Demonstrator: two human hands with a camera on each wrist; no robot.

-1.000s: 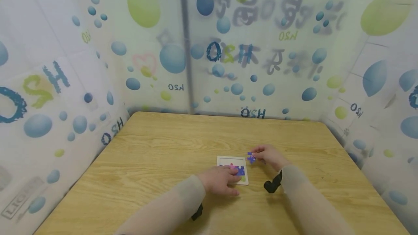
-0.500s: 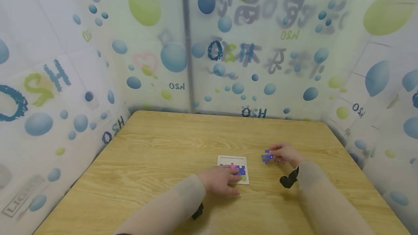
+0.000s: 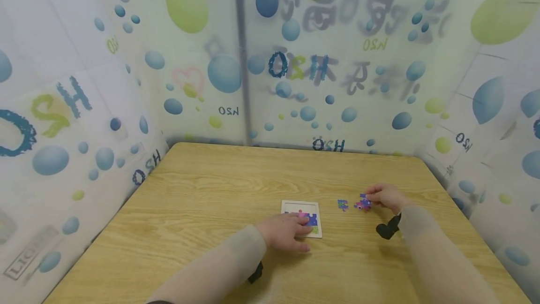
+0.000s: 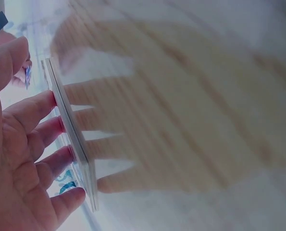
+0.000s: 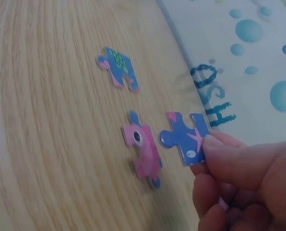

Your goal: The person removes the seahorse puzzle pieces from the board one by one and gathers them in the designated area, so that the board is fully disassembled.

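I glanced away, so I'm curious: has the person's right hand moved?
Yes. In the head view, the right hand has moved to the right, farther from the puzzle frame on the table.

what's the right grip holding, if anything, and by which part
The right grip pinches a blue starfish puzzle piece by the edge opposite its round tab, thumb on the face. A pale sliver among the fingers is too hidden to identify.

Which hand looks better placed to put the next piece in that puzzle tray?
Probably the right hand: it pinches the starfish piece, with the turtle piece and pink piece close by, while the left hand rests on the tray.
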